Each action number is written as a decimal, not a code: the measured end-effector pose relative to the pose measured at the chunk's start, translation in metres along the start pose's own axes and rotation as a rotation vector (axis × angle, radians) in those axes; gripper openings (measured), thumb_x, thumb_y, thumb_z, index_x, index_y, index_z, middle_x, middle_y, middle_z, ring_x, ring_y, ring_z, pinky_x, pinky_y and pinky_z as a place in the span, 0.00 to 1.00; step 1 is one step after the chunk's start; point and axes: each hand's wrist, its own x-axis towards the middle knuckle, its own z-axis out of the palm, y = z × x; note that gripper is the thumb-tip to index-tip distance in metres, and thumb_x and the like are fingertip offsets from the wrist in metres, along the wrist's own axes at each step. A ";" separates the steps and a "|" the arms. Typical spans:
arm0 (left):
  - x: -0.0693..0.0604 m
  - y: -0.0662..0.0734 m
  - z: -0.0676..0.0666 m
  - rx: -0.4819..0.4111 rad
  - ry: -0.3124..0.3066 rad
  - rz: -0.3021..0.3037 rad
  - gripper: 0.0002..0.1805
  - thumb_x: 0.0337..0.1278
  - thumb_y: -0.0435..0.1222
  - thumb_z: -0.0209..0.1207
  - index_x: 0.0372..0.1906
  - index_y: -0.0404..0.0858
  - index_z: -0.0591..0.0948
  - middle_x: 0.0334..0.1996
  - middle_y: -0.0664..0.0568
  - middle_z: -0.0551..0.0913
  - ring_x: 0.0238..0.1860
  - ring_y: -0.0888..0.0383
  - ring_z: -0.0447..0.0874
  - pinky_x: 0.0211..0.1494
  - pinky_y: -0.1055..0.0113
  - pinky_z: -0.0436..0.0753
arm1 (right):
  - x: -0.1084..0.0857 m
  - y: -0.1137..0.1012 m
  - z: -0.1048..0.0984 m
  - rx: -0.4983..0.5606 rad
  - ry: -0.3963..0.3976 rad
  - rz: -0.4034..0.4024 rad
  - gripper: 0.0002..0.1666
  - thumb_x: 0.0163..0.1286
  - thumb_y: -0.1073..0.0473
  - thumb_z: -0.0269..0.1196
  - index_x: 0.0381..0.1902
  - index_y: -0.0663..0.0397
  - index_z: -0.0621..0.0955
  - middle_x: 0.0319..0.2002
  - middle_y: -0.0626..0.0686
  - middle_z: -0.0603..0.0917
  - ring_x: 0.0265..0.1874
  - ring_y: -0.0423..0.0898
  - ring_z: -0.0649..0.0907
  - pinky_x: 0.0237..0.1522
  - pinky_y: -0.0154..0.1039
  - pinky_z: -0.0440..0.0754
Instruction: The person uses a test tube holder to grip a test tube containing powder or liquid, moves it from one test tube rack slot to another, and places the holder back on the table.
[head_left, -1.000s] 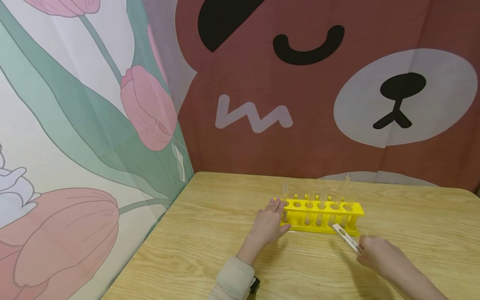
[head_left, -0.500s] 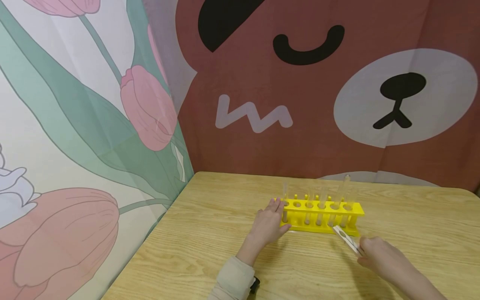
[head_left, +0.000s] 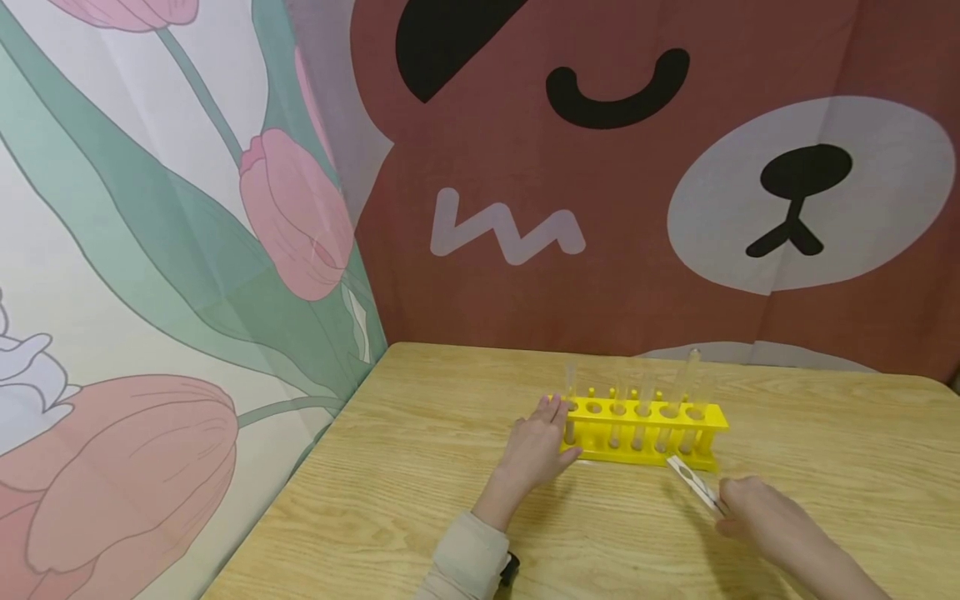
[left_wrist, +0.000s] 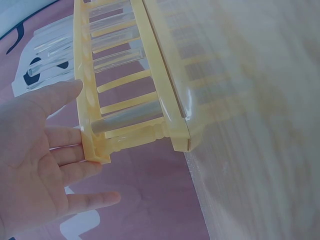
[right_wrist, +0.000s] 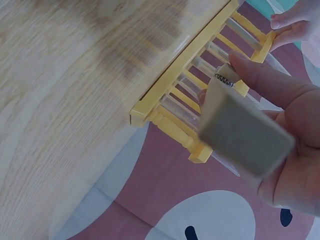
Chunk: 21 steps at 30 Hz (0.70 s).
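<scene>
A yellow test tube rack (head_left: 631,420) stands on the table, holding several clear test tubes upright. One taller tube (head_left: 686,379), near the right end, leans slightly. My left hand (head_left: 534,450) rests on the rack's left end; in the left wrist view its fingers (left_wrist: 70,172) lie fairly straight against the top plate. My right hand (head_left: 765,512) grips a wooden test tube clamp (head_left: 693,483), whose tip points at the rack's lower front near the right-hand tubes. No tube shows between its jaws. The right wrist view shows the clamp's blurred handle (right_wrist: 245,135) and metal spring (right_wrist: 224,79).
The wooden table (head_left: 420,467) extends around the rack. A brown bear-print cloth (head_left: 525,308) hangs behind it, and a tulip-print cloth (head_left: 172,333) is at the left. One hole (head_left: 594,409) in the rack, second from the left, holds no tube.
The clamp's tip has moved slightly down and right, away from the tube bases. My left hand and the rack have stayed in place.
</scene>
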 end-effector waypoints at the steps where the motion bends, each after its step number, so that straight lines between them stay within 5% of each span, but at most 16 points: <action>1: 0.000 0.000 0.000 0.001 -0.001 -0.001 0.36 0.54 0.53 0.55 0.63 0.37 0.65 0.62 0.46 0.64 0.63 0.53 0.60 0.49 0.55 0.74 | 0.000 0.000 0.000 0.001 -0.005 -0.001 0.16 0.48 0.66 0.68 0.17 0.56 0.69 0.15 0.48 0.64 0.15 0.40 0.64 0.16 0.30 0.61; 21: 0.000 -0.001 0.001 0.002 0.002 0.002 0.36 0.54 0.53 0.54 0.63 0.36 0.65 0.62 0.46 0.64 0.63 0.53 0.59 0.50 0.55 0.74 | 0.001 0.003 0.004 0.048 -0.024 -0.030 0.16 0.45 0.66 0.69 0.17 0.57 0.70 0.16 0.48 0.67 0.16 0.41 0.65 0.16 0.31 0.64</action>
